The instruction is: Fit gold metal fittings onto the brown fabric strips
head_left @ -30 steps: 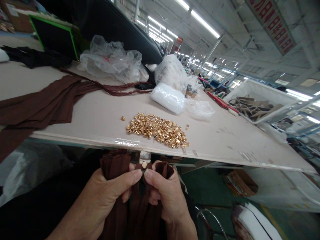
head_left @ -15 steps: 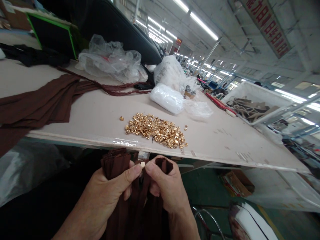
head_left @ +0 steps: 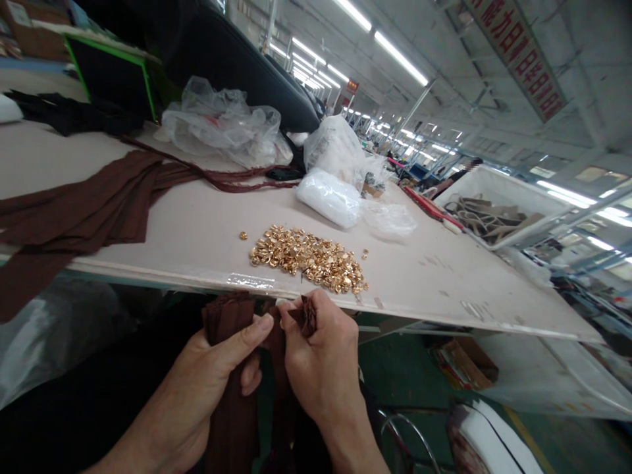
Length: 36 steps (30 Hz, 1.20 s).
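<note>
Bright tube lights point(head_left: 401, 58) line the grey ceiling point(head_left: 592, 82) above a green floor point(head_left: 405, 372).

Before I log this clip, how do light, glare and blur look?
Head view: ceiling lights burn out white; a shiny patch glares at the near edge of the table; brown strips hanging below it darken into shadow; distant detail looks soft.
</note>
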### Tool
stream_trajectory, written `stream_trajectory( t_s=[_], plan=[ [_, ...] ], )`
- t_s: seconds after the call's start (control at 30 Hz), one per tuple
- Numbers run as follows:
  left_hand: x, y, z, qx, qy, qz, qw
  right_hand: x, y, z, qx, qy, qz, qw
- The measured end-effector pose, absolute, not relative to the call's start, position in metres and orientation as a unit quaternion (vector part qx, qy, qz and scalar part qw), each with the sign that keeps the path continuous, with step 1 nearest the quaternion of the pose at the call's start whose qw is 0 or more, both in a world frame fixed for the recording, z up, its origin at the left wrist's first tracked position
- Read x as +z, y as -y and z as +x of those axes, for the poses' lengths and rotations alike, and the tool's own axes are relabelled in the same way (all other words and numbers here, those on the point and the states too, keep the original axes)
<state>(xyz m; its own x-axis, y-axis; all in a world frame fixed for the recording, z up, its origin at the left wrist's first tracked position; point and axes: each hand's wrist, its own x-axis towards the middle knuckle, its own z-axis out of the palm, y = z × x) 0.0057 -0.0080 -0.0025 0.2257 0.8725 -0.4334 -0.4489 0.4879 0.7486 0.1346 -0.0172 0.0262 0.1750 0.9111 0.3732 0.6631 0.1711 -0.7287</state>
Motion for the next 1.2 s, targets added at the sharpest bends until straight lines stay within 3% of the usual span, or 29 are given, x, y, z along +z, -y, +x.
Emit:
stream_trajectory(
  t_s=[0.27, 0.5, 0.67, 1.2],
  plan=[
    [-0.003, 0.012, 0.003, 0.374, -0.434, 0.232, 0.786, 0.032, -0.003, 0.13, 0.068, 0.594, -0.674, 0.435],
    [-0.002, 0.014, -0.001, 0.371, -0.439, 0.212, 0.79, 0.034, 0.011, 0.15, 0.242, 0.543, -0.626, 0.506],
    [-0.005, 0.013, 0.002, 0.387, -0.433, 0.223, 0.783, 0.02, 0.027, 0.17, 0.334, 0.496, -0.642, 0.479],
    [-0.005, 0.011, 0.019, 0.385, -0.502, 0.26, 0.73, 0.019, 0.025, 0.159, 0.423, 0.474, -0.597, 0.49]
  ],
)
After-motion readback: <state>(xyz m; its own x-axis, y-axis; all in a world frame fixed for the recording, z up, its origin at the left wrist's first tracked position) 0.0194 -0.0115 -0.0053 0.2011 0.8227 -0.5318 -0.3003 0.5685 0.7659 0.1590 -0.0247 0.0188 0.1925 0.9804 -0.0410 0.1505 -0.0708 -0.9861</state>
